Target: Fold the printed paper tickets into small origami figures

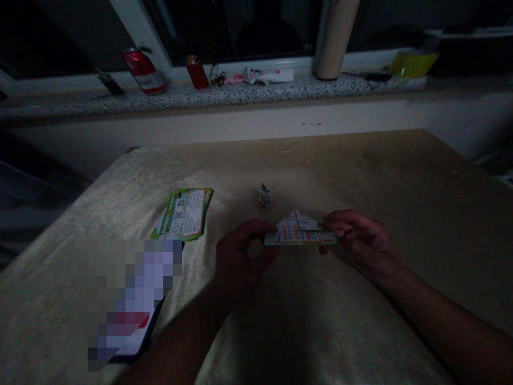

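A printed, folded paper [294,234] with a pointed top hangs level between my hands above the table. My left hand [244,254] pinches its left end between thumb and fingers. At the right end, my right hand [366,240] has its fingers closed on the paper near a folded flap, with one fingertip showing below the lower edge. Just beyond the paper, a small crumpled or folded paper piece [265,195] rests on the table [360,171].
Green printed leaflets [186,214] lie to the left, beyond a phone-like device [136,310] that is partly pixelated. Along the granite sill [256,95] are a red can [143,71], a small reddish bottle [196,72], a cardboard tube [336,40] and a yellow object [413,63].
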Motion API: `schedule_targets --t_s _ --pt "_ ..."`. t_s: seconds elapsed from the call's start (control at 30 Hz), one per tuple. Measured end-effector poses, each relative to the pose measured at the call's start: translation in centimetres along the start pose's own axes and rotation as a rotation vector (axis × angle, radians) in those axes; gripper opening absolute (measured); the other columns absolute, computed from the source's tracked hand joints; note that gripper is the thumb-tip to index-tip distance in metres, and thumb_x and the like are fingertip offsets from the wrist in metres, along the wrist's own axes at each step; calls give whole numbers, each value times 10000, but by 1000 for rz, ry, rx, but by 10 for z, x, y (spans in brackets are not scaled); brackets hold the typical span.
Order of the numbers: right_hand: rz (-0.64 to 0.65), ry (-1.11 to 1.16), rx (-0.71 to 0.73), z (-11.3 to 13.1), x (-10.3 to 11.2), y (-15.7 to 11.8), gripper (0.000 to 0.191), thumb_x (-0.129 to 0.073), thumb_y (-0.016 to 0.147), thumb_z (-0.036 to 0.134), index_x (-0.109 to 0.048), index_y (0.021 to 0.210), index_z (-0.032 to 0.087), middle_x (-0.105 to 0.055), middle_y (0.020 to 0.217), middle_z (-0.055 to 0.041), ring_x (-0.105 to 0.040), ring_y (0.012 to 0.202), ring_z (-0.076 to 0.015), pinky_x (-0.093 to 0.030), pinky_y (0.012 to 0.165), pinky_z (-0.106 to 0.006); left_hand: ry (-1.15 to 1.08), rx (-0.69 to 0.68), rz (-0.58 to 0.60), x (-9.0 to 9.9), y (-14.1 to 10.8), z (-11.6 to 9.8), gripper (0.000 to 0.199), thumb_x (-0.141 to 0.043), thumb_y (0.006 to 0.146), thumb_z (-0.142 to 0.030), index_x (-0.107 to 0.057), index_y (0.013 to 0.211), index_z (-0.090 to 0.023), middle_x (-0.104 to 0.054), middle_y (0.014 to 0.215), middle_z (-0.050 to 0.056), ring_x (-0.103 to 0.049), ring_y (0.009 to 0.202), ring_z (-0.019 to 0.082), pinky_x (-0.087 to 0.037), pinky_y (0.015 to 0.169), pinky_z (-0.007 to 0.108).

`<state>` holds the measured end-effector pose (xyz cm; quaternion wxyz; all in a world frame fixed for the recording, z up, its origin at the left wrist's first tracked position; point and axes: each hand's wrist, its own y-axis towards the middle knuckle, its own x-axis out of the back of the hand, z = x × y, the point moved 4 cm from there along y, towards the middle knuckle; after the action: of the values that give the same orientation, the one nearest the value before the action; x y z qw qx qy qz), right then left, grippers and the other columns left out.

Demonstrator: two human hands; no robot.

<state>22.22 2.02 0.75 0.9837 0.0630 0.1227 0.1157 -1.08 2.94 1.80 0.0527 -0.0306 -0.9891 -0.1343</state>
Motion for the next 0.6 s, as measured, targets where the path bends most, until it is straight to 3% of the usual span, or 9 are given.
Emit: schedule_targets --t_s 0.13,0.37,0.6 --pt "-66 -252 69 7 -3 -3 297 -916 697 260 -765 952 245 -800 885 -56 -752 752 -200 -616 663 -287 1 8 7 -1 -1 5 267 -736 700 -90 -763 932 -219 -752 848 -1 -681 754 143 -550 713 237" --pt "-154 -410 188 13 0 -2 163 -863 743 218 -816 895 253 -816 876 -54 -763 756 -200 -635 665 -283 26 -67 56 -4 -2 0 227 -775 739 -138 -758 953 -212 -742 836 8 -664 736 139 -560 707 246" --pt "-90 -413 323 20 -3 -2 133 -853 779 220 -826 898 274 -820 870 -39 -779 758 -193 -649 666 -270 -58 -166 78 -4 -2 -1 258 -798 757 -96 -775 972 -237 -761 909 7 -693 776 127 -585 725 235"
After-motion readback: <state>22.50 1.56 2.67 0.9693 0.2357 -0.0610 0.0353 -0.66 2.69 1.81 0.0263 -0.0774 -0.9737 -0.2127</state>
